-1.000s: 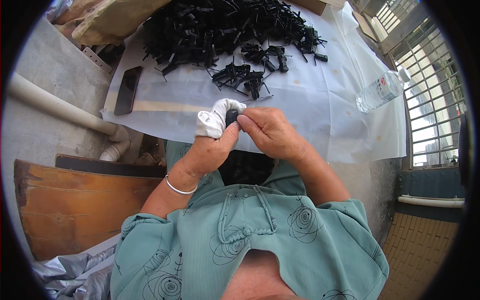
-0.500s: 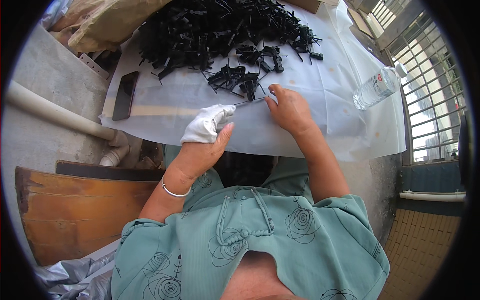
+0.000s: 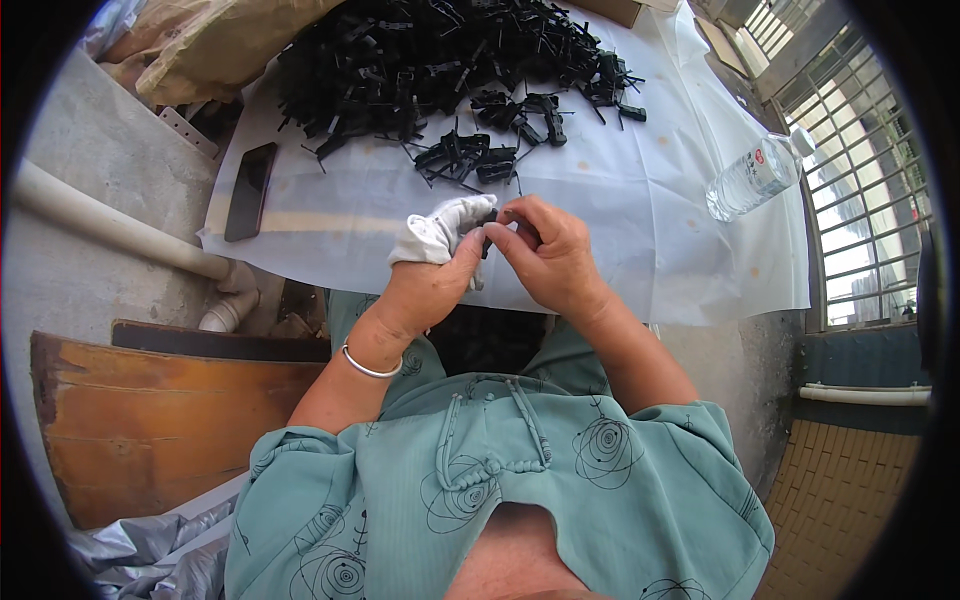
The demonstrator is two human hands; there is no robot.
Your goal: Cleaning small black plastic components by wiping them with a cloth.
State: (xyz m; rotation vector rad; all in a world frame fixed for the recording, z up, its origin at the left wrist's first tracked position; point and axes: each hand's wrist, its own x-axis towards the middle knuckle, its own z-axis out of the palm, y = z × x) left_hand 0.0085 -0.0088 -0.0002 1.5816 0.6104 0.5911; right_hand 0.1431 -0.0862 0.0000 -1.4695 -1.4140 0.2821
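My left hand (image 3: pixel 438 262), its fingers covered by a white glove with the thumb bare, closes on a small black plastic part (image 3: pixel 487 238) above the table's near edge. From the other side my right hand (image 3: pixel 553 258) pinches the same part between thumb and bent fingers. Most of the part is hidden by the fingers, so its exact kind cannot be made out. Just beyond my hands lies a small cluster of similar black parts (image 3: pixel 462 155) with thin stems. Behind it rises a large heap of black plastic parts (image 3: pixel 420 75).
Translucent white sheeting (image 3: pixel 620 250) covers the table. A dark phone (image 3: pixel 250 192) lies at its left, and a clear water bottle (image 3: pixel 752 178) lies on the right. Brown paper (image 3: pixel 215 50) is at the far left; a barred window (image 3: pixel 865 170) stands at the right.
Both hands have come together nearer to me, with a black part now between them. One part has gone from the near side of the small cluster.
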